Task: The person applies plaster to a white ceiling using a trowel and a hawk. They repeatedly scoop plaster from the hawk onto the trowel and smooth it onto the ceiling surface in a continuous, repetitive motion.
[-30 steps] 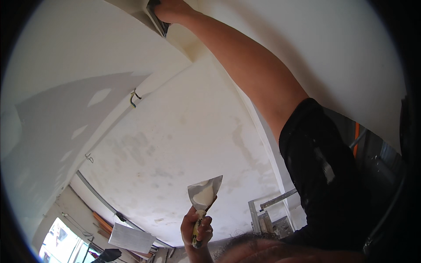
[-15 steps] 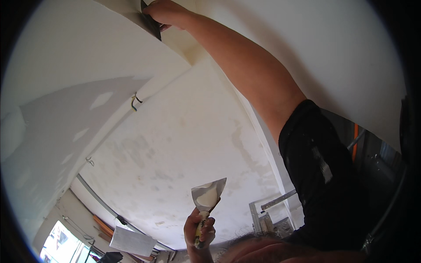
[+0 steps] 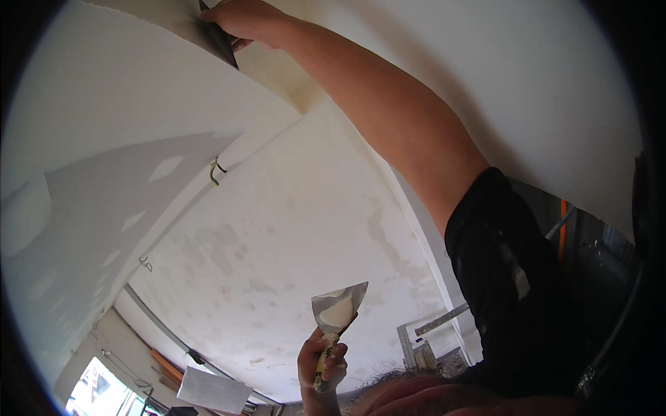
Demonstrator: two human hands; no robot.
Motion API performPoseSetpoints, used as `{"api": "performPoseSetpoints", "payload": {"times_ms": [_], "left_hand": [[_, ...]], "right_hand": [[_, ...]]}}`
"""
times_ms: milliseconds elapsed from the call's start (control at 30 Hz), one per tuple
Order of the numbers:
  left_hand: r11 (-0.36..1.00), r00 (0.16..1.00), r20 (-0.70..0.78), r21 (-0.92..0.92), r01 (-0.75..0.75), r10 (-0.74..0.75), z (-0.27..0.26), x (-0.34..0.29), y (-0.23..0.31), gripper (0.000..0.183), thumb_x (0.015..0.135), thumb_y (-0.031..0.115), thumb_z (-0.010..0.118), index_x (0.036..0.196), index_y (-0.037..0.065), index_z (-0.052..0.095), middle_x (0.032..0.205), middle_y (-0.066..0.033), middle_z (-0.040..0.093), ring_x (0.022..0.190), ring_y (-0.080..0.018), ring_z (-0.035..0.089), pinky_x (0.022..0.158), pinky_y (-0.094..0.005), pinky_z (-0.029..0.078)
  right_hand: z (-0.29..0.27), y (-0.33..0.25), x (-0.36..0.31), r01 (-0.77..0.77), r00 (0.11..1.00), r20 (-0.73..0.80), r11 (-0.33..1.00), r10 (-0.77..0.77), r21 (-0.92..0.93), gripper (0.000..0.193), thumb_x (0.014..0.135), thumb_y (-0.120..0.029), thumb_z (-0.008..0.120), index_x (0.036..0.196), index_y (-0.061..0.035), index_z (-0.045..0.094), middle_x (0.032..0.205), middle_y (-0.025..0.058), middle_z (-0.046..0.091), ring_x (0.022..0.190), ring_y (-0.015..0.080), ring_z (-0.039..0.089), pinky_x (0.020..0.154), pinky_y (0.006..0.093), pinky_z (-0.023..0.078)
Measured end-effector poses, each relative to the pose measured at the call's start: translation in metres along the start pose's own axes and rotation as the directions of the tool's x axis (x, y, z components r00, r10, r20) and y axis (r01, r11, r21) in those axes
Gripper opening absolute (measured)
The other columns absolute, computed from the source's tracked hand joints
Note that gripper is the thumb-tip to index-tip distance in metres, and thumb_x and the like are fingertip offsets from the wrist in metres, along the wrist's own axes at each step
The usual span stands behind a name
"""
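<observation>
My right hand (image 3: pixel 244 22) is raised high at the top, arm stretched up and to the left. Its fingers are closed on a wide dark-bladed scraper (image 3: pixel 222 44), whose blade lies against the pale ceiling recess beside a straight edge. Below, at the bottom middle, my left hand (image 3: pixel 322 362) wraps round the stained handle of a putty knife (image 3: pixel 341 299). This knife points upward, and a lump of creamy white filler (image 3: pixel 338 314) sits on its metal blade. The right scraper's handle is mostly hidden by my fingers.
Cable ends (image 3: pixel 216 171) poke from the ceiling joint. A patchy white wall (image 3: pixel 277 222) stands behind my left hand. Metal framing (image 3: pixel 409 343) is at the lower right, an orange upright (image 3: pixel 562 229) beyond my sleeve, and a white sheet (image 3: pixel 214 390) near the bright window (image 3: pixel 104 392).
My right hand and its scraper have moved a little to the left along the ceiling edge. The left hand with the putty knife appears slightly further right in view.
</observation>
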State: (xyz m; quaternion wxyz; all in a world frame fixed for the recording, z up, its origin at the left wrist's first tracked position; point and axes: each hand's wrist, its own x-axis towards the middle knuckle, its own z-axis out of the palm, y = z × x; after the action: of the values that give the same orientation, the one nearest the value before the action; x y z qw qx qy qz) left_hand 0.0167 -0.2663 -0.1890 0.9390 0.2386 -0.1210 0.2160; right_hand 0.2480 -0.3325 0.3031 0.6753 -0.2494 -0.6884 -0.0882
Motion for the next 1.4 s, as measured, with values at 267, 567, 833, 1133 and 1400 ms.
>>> {"api": "performPoseSetpoints", "payload": {"times_ms": [267,567,833,1133,1400], "left_hand": [[0.999,0.999,0.022,0.006,0.048,-0.048,0.002,-0.001,0.0,0.064,0.096,0.006,0.039,0.157,-0.002,0.02,0.153,-0.0285,0.039,0.064,-0.0164,0.05,0.037,-0.0251,0.043],[0.987,0.983,0.096,0.012,0.158,-0.159,0.007,0.005,0.003,0.061,0.096,0.007,0.04,0.155,0.001,0.025,0.123,-0.028,0.055,0.062,-0.0176,0.052,0.037,-0.0249,0.041],[0.981,0.977,0.088,0.013,0.194,-0.194,0.021,0.002,0.001,0.059,0.097,0.008,0.04,0.155,0.003,0.028,0.096,-0.0254,0.058,0.061,-0.0176,0.053,0.038,-0.0254,0.042],[0.969,0.971,0.036,0.072,0.235,-0.238,0.032,0.002,0.001,0.059,0.097,0.01,0.042,0.154,0.006,0.029,0.087,-0.0214,0.057,0.057,-0.0162,0.053,0.036,-0.0235,0.042],[0.964,0.966,0.055,0.101,0.245,-0.252,0.033,-0.001,0.001,0.06,0.097,0.01,0.042,0.155,0.006,0.028,0.085,-0.0204,0.057,0.054,-0.0161,0.052,0.036,-0.0236,0.042]], "right_hand": [[0.005,-0.037,-0.013,0.028,1.0,0.014,0.999,-0.027,-0.027,0.035,0.098,-0.028,0.059,0.108,0.0034,0.069,0.1,0.0121,0.07,0.085,0.0238,0.073,0.081,0.0349,0.059],[0.012,-0.086,-0.026,0.061,0.998,-0.007,0.998,-0.061,0.011,0.035,0.1,-0.029,0.059,0.109,0.0031,0.069,0.1,0.0133,0.071,0.087,0.026,0.074,0.08,0.0357,0.058],[0.02,-0.127,-0.036,0.156,0.988,-0.005,0.986,-0.156,0.054,0.031,0.101,-0.026,0.057,0.102,0.0031,0.07,0.089,0.0139,0.07,0.079,0.0262,0.073,0.074,0.0354,0.057],[0.013,-0.17,-0.048,0.383,0.918,0.13,0.922,-0.374,-0.049,0.045,0.107,-0.029,0.045,0.109,0.0112,0.065,0.1,0.0245,0.068,0.09,0.0319,0.071,0.079,0.0448,0.059],[0.024,-0.21,-0.073,0.433,0.898,0.068,0.901,-0.434,0.022,0.045,0.105,-0.027,0.046,0.108,0.0141,0.064,0.103,0.0294,0.067,0.088,0.0337,0.071,0.078,0.0437,0.058]]}}
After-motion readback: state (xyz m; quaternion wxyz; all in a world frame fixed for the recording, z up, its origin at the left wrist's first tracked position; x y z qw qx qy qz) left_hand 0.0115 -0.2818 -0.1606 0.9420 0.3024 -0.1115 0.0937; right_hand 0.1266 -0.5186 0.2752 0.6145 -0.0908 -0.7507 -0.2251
